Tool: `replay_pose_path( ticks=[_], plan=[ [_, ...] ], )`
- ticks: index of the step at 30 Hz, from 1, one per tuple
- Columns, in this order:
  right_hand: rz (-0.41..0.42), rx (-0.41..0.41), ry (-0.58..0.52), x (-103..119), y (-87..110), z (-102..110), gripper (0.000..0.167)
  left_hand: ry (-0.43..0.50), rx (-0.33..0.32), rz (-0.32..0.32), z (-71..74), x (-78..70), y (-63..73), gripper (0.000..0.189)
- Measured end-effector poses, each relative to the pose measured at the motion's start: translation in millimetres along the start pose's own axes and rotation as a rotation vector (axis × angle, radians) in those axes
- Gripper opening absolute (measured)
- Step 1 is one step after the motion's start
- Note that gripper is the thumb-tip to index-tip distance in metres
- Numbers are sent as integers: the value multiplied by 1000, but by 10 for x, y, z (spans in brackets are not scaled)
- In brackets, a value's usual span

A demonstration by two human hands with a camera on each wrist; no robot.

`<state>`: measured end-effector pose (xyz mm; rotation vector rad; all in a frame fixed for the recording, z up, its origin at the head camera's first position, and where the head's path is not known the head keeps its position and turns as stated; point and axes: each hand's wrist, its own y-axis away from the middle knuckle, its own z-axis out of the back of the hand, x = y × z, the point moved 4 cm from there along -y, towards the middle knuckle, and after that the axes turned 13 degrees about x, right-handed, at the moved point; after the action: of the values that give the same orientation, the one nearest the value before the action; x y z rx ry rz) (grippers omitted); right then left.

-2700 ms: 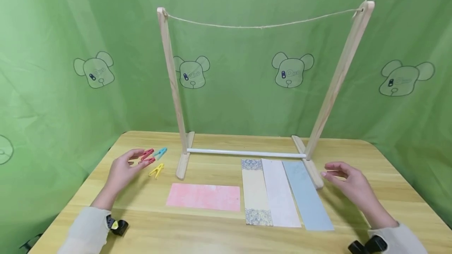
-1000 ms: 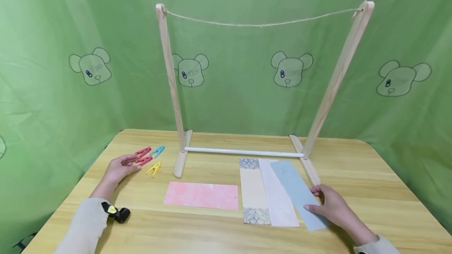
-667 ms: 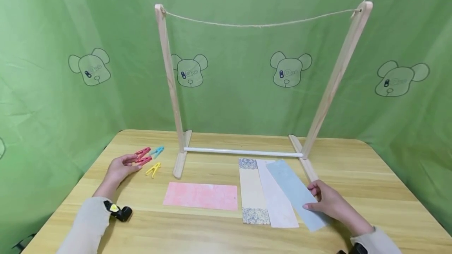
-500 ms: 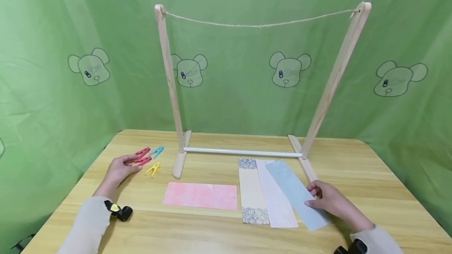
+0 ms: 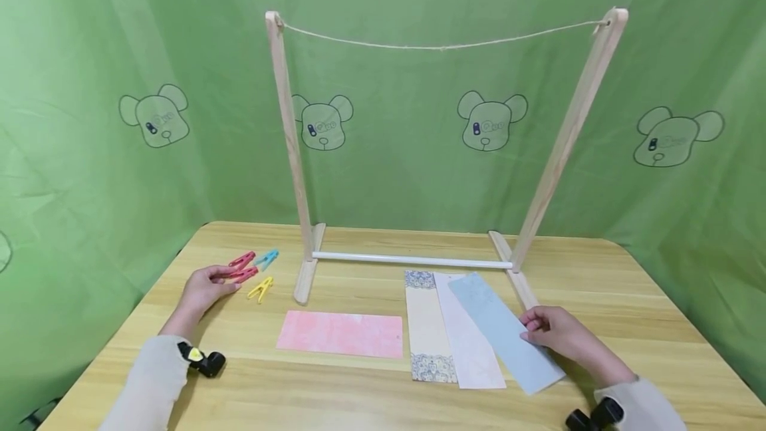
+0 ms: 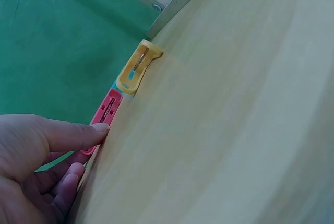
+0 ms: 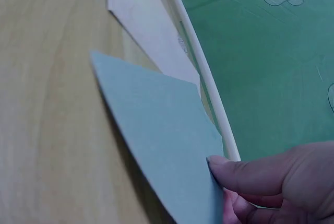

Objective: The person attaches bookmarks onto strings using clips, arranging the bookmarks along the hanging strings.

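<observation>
My left hand pinches a red clothespin between thumb and fingers at the table's left. A second red clothespin, a blue clothespin and a yellow clothespin lie close by. On the right, my right hand pinches the right long edge of a light blue paper strip, thumb on top. In the right wrist view that strip tilts, one edge lifted off the table. Its far end overlaps a pale lilac strip, beside a cream strip with blue lace-patterned ends.
Behind the strips stands a wooden frame with two posts, a white crossbar and a sagging string between the post tops. A pink strip lies crosswise on the wooden table. Green cloth hangs behind.
My right hand has come from beside the frame's right foot onto the blue strip and gripped its edge. The strip has turned, its far end shifting left over the lilac one. My left hand stays by the clothespins.
</observation>
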<state>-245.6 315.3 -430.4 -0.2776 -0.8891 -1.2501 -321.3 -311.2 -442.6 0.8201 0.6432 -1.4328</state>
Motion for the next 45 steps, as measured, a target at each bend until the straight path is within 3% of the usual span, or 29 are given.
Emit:
replay_pose_path(
  ticks=[5,11,20,25,29,37,40,45],
  plan=[
    [24,57,-115,-43,-10,23,22,21,-17,-21,3,38,-20,37],
    [68,140,-244,-26,3,41,28,54,9,-39,5,25,-11,42],
    [129,142,-273,12,-47,210,31,216,-13,-100,47,-138,-32,52],
    [148,88,-327,96,-18,356,25,177,-55,-112,60,-301,3,48],
    [184,25,-325,182,-24,445,21,149,-33,-145,23,-467,39,47],
    [209,-135,-284,371,-97,505,29,247,-21,-213,-41,-806,82,51],
    [242,-207,-309,442,-136,523,23,282,-20,-243,-62,-913,87,50],
    [305,-320,-378,555,-183,588,9,307,40,-290,-145,-1107,73,50]
  ],
)
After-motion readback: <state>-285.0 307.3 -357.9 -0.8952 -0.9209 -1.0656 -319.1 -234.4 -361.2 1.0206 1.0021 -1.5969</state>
